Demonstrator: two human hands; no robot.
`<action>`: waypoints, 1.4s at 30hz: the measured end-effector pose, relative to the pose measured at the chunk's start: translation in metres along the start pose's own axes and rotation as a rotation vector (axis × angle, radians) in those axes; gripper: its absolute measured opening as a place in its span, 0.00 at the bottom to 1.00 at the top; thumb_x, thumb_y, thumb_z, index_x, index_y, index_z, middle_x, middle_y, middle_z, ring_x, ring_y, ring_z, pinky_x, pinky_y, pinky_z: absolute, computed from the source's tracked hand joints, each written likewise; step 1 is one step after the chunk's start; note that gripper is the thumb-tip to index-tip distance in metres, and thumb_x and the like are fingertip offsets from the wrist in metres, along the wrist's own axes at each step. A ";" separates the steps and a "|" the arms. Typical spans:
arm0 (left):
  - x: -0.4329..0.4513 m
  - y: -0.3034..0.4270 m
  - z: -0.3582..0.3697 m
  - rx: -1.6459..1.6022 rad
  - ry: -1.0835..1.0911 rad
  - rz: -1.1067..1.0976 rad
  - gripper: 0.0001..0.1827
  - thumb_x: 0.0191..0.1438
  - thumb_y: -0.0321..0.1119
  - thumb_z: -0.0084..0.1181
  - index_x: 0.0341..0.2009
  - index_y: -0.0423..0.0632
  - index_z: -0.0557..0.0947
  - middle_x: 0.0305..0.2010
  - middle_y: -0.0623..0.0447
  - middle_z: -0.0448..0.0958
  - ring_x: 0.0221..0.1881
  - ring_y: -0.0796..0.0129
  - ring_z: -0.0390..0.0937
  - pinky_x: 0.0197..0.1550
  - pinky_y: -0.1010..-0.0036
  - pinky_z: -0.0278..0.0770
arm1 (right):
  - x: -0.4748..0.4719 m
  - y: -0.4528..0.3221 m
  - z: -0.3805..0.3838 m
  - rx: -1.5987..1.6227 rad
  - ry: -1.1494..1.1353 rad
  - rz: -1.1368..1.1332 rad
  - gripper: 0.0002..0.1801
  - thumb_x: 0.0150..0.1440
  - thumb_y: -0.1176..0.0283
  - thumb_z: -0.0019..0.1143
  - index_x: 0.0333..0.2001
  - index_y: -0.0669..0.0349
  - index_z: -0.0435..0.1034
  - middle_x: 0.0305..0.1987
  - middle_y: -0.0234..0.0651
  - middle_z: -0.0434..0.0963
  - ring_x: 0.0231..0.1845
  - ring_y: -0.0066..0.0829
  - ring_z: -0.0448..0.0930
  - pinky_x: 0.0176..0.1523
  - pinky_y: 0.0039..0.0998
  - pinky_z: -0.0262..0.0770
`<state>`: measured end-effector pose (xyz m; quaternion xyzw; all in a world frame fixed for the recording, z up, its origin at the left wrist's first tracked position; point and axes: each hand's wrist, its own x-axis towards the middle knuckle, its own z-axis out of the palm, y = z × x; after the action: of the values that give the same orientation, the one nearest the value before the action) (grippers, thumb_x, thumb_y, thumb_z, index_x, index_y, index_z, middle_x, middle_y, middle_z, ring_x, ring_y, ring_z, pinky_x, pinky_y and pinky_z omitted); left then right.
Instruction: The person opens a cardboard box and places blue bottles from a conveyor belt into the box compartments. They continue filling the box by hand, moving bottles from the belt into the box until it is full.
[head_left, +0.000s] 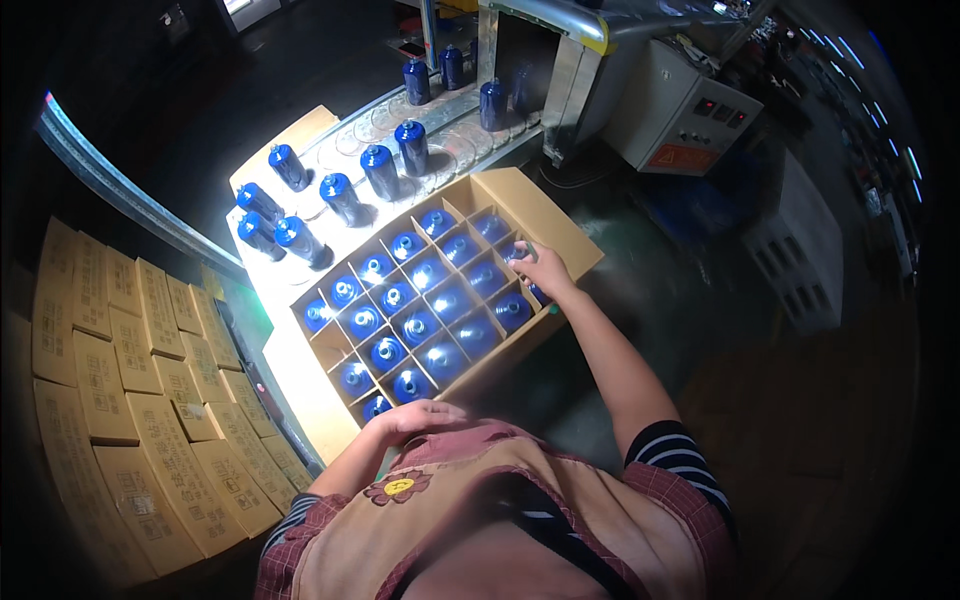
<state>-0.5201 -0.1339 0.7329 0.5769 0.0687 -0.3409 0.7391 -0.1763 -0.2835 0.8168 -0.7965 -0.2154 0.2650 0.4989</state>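
Observation:
In front of me a cardboard carton (499, 356) with a grid of cardboard dividers holds many blue bottles (417, 328), standing upright with their necks up. My right hand (546, 271) reaches into the cells along the carton's right side. Its thumb and fingers close around the top of a blue bottle (514, 251) there, and part of that bottle is hidden. Low at the carton's near edge, my left hand (421, 420) lies flat against my apron (480, 480), fingers extended and nothing visible in them.
More blue bottles (379, 171) stand on a brightly lit conveyor (349, 154) beyond the carton. It runs from a metal machine housing (574, 82). A control box (697, 112) is at the upper right. Stacked cardboard boxes (161, 405) fill the left; a carton flap (551, 221) sticks out right.

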 end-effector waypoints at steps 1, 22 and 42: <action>-0.009 0.015 -0.014 0.038 0.035 0.085 0.21 0.65 0.36 0.47 0.59 0.39 0.71 0.57 0.49 0.75 0.59 0.65 0.71 0.63 0.71 0.65 | 0.023 0.000 0.006 -0.006 0.002 0.021 0.33 0.51 0.66 0.67 0.59 0.66 0.65 0.30 0.33 0.78 0.24 0.20 0.76 0.28 0.22 0.74; -0.056 -0.011 -0.195 0.531 1.965 -0.151 0.31 0.40 0.35 0.72 0.52 0.50 0.80 0.66 0.44 0.64 0.63 0.48 0.63 0.65 0.60 0.62 | 0.165 -0.083 -0.018 -0.108 -0.138 -0.050 0.13 0.52 0.71 0.65 0.42 0.60 0.76 0.18 0.22 0.67 0.16 0.12 0.69 0.18 0.16 0.61; -0.044 0.022 -0.204 0.321 1.876 -0.486 0.34 0.46 0.32 0.67 0.61 0.60 0.72 0.73 0.51 0.53 0.68 0.50 0.53 0.68 0.61 0.55 | 0.601 -0.101 -0.090 0.001 0.310 -0.095 0.13 0.45 0.71 0.68 0.36 0.61 0.78 0.19 0.31 0.76 0.16 0.21 0.75 0.20 0.21 0.69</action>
<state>-0.4812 0.0710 0.7061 0.6774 0.6976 0.1076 0.2072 0.3338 0.0613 0.8166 -0.8167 -0.1729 0.1149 0.5385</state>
